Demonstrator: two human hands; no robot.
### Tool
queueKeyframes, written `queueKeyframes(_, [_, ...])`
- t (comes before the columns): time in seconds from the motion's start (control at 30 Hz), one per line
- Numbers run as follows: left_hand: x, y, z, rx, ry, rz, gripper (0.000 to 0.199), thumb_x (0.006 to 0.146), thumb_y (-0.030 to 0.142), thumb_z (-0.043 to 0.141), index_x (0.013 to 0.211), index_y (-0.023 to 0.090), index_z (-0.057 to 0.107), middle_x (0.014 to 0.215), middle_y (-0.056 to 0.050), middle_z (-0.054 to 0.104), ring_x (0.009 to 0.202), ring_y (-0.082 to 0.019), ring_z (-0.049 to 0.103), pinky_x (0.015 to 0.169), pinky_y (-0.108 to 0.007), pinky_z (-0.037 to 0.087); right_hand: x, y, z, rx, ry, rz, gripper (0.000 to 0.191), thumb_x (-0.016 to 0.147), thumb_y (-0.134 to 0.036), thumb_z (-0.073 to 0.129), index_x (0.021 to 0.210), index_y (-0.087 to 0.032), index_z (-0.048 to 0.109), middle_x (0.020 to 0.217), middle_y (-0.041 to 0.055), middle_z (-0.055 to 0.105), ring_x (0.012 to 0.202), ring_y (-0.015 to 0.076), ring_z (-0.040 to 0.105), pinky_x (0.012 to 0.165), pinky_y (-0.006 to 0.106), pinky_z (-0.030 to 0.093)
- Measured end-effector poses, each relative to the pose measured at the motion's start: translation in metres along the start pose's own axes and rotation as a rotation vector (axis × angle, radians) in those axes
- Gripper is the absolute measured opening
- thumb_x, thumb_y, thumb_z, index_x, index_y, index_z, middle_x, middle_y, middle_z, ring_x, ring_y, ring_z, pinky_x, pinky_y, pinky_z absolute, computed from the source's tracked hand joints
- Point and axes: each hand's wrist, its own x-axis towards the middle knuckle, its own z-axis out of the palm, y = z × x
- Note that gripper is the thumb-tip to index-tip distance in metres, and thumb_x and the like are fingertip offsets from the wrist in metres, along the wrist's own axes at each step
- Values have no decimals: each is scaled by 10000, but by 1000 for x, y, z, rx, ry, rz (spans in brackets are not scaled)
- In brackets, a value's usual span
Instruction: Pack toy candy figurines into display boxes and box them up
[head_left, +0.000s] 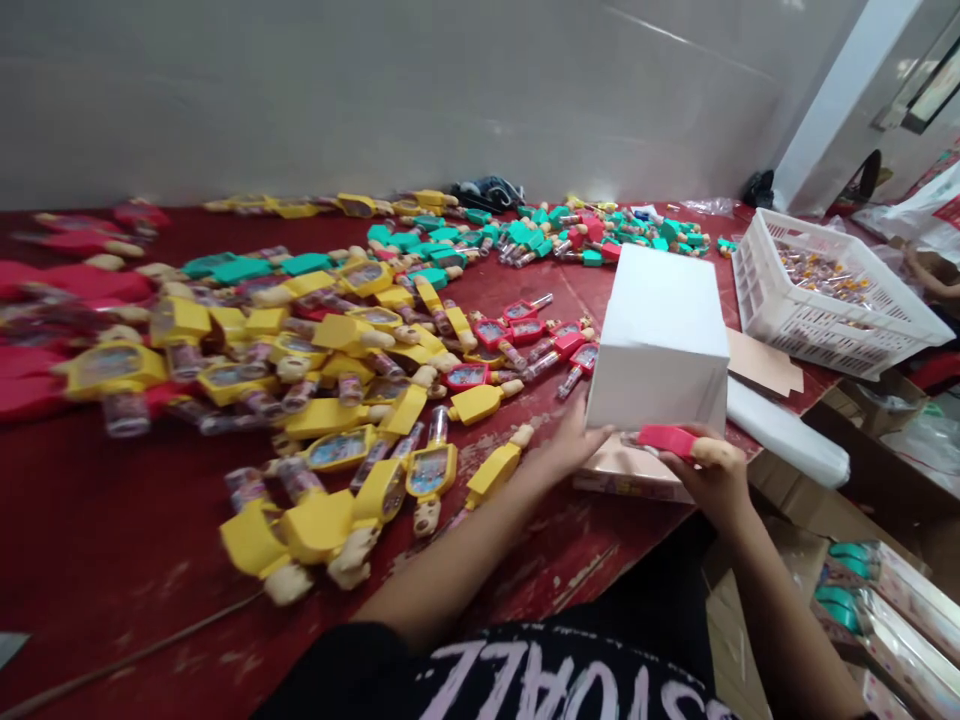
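Note:
A white box (pixel 660 330) stands open toward me at the table's near edge, with a pinkish printed panel (pixel 630 475) along its lower front. My left hand (pixel 571 442) is at the box's left front edge, thumb across the front and the other fingers partly hidden along the side. In my right hand (pixel 716 488) is a red toy (pixel 666 440) with a beige animal-shaped head. Its clear tube end points left, toward my left thumb, just before the box opening. Yellow toys (pixel 431 470) of the same shape lie left of my left forearm.
Red toys (pixel 525 328) and green toys (pixel 525 235) lie beyond the yellow ones on the red table (pixel 150 580). A white plastic basket (pixel 840 300) of small wrapped pieces stands at right, beside a white roll (pixel 787 435). Lower right, boxes (pixel 907 620) hold green items.

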Motion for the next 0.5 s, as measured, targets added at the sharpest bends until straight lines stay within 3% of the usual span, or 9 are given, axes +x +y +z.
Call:
queueKeyframes(0.07, [3,-12,17,-55,7,-5,626,840,328,458,1386,142,214,1340,-188,442,1219,-257,471,1040,-462,393,8,5,9,-11,-128,-18,342,754,-469,678,936,-180,665,835,63,705,695,173,658,634,259,531])
queueKeyframes(0.2, [-22,-32,39,-103,89,56,521,917,379,311,1370,134,230,1361,-199,414,1248,-240,439,1069,-463,356,10,8,13,13,-418,-24,330,808,-424,629,1037,-187,643,902,58,707,743,163,659,660,244,514])
queueKeyframes(0.37, [-41,-59,42,-139,79,140,676,876,588,318,1369,127,275,1400,-200,372,1328,-281,334,1132,-480,247,20,-1,3,-44,-585,66,344,834,-472,575,978,-168,648,844,57,694,710,164,632,636,236,473])
queueKeyframes(0.5, [-37,-65,38,-211,60,172,799,804,707,353,1357,131,332,1396,-200,382,1334,-316,318,1142,-501,214,49,-17,15,-339,-692,140,395,880,-517,481,850,-162,652,770,62,684,703,191,639,639,251,455])
